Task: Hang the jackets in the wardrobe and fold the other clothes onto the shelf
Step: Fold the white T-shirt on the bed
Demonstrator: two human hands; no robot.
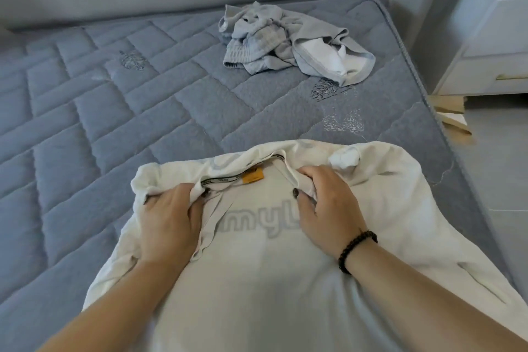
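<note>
We have the white T-shirt point(257, 280) spread on the near part of the mattress point(114, 111), collar away from us, probably so it lies flat for folding. Our left hand point(168, 223) pinches the fabric at the left of the neckline, fingers curled into the cloth; our right hand point(325, 208) grips the collar's right edge, thumb tucked under the rim and fingers bent over it. Holding both sides of the neck open lets us pull the shoulders square, we judge. The shirt is soft, thin cotton-like knit, wrinkled at the shoulders; grey lettering shows faintly through it, and an orange label point(253, 176) sits under a dark woven neck tape. A beaded bracelet point(355, 248) circles the right wrist. Further back, well apart from the shirt, lies a crumpled pile of pale grey clothes point(291, 46), ribbed in places, not yet folded. The mattress is blue-grey, quilted in slanted blocks. A white bedside cabinet point(491, 37) stands at the right.
</note>
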